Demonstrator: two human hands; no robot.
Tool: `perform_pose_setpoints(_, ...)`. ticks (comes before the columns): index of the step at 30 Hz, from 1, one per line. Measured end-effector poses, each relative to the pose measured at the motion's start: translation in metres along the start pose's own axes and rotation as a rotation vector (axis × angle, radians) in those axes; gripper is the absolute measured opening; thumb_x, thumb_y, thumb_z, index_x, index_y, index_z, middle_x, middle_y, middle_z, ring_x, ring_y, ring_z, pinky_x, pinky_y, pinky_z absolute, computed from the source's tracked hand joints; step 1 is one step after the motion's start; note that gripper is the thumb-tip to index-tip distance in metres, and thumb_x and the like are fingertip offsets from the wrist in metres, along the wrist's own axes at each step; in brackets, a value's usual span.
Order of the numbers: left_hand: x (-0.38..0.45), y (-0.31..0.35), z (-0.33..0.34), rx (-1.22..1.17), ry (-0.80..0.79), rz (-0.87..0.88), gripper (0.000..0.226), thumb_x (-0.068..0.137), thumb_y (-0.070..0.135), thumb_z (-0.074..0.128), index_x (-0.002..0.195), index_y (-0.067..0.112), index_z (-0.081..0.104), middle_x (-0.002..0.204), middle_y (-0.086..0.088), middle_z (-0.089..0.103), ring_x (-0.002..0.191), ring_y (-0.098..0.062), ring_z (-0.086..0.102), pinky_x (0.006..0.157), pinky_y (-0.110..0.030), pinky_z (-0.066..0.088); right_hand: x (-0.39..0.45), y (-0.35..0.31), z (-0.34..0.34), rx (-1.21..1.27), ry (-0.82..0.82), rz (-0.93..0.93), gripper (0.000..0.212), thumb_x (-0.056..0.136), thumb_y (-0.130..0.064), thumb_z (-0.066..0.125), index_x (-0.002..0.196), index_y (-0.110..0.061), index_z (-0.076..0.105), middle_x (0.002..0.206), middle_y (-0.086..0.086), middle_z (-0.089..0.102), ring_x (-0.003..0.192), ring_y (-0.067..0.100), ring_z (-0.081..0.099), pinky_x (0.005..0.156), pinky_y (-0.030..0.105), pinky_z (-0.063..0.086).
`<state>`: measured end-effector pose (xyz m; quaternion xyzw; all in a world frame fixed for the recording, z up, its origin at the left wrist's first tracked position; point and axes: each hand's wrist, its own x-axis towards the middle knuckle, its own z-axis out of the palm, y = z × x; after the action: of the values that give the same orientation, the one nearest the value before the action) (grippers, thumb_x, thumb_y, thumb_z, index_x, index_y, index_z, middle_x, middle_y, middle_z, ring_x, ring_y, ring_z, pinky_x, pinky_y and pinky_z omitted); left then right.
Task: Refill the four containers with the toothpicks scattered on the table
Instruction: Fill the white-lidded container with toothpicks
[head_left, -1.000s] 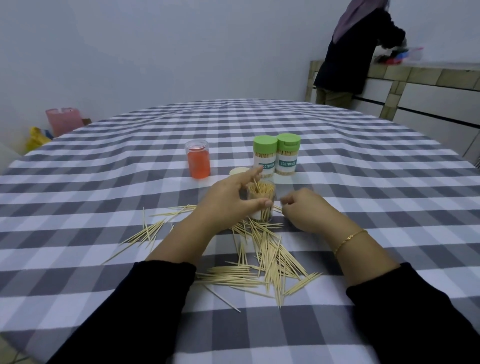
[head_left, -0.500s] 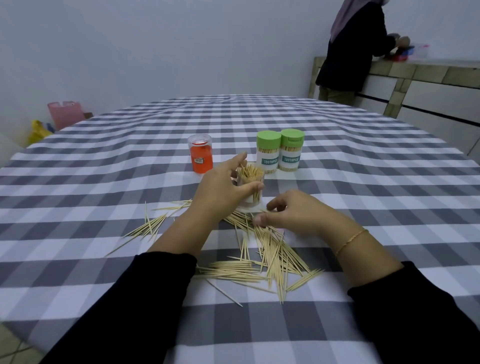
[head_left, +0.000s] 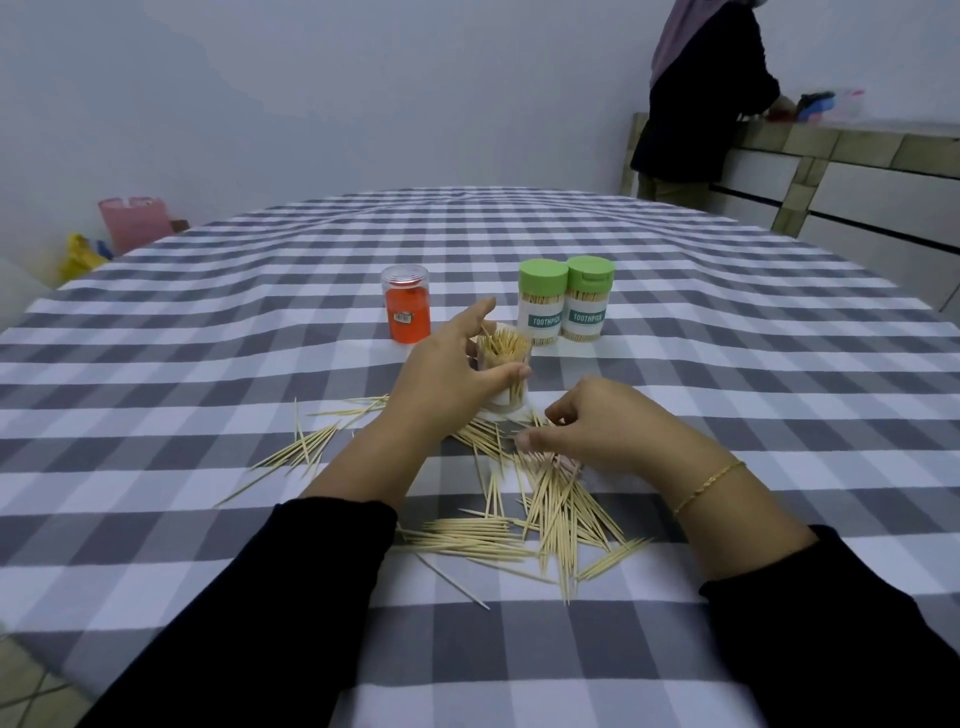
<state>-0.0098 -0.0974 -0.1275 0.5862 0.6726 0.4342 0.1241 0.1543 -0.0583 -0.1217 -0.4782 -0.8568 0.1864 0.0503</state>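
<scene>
1. Open container (head_left: 504, 375): clear, lidless, upright on the bench (head_left: 208, 374), mouth up, already crowded with toothpicks standing on end and leaning a little. Left hand (head_left: 447, 374) wraps it, thumb across the front wall, fingers round the far side; judged to steady it for loading.
2. Right hand (head_left: 597, 431): lowered onto the near pile, fingers curled and pinching at toothpicks; whether any are caught between them cannot be told.
3. Scattered toothpicks (head_left: 556, 509): flat on the bench just in front of the open container; main heap runs mostly near-to-far, one bundle lies crosswise, a smaller fan sits to the left (head_left: 306, 447).
4. Two green-capped containers (head_left: 563, 306): closed, upright, touching, behind the open one; judged finished.
5. Orange container (head_left: 406, 304): upright, beside them to the left; no toothpicks visible inside.
</scene>
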Motion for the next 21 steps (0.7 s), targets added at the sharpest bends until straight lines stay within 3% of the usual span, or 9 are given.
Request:
perform_pose_setpoints(4,0.0,0.0,0.0,-0.002,-0.005,-0.01,0.084,0.08,0.037,0.075,0.15,0.034,0.028,0.141,0.006,0.052,0.114,-0.007,0.05,0.08,-0.019,0.045,-0.002,-0.002,0.0,-0.089,0.004,0.025,0.037,0.082,-0.047,0.065,0.098,-0.014,0.072,0.089,0.003,0.07,0.082,0.016,0.062,0.078,0.035,0.054)
perform_pose_setpoints(7,-0.001,0.0,0.0,-0.007,-0.008,-0.014,0.089,0.079,0.036,0.076,0.151,0.034,0.023,0.14,0.005,0.052,0.116,-0.01,0.051,0.085,-0.023,0.045,0.001,-0.004,0.001,-0.165,0.015,0.002,0.026,0.091,-0.037,0.056,0.095,-0.017,0.072,0.087,0.002,0.066,0.081,0.018,0.06,0.07,0.03,0.05)
perform_pose_setpoints(10,-0.001,0.001,-0.001,-0.02,-0.008,-0.014,0.095,0.078,0.036,0.077,0.152,0.035,0.018,0.139,0.003,0.054,0.116,-0.011,0.053,0.095,-0.031,0.048,0.006,-0.005,0.003,-0.301,-0.015,0.018,0.021,0.096,-0.026,0.05,0.104,-0.015,0.067,0.098,0.005,0.06,0.091,0.024,0.059,0.074,0.031,0.047)
perform_pose_setpoints(15,-0.003,0.001,-0.001,-0.022,-0.01,-0.013,0.097,0.078,0.036,0.077,0.153,0.034,0.016,0.14,0.001,0.053,0.121,-0.016,0.053,0.098,-0.034,0.048,0.008,-0.006,0.011,-0.467,0.134,-0.025,0.021,0.087,-0.019,0.061,0.107,-0.017,0.066,0.094,0.003,0.052,0.091,0.024,0.056,0.068,0.03,0.041)
perform_pose_setpoints(21,-0.003,0.001,-0.001,-0.045,0.015,-0.016,0.1,0.077,0.036,0.078,0.153,0.035,0.013,0.139,0.0,0.054,0.117,-0.016,0.055,0.098,-0.035,0.049,-0.001,-0.011,0.009,-0.598,0.181,-0.091,0.032,0.086,-0.016,0.063,0.118,-0.017,0.06,0.112,0.005,0.057,0.103,0.024,0.054,0.077,0.031,0.038)
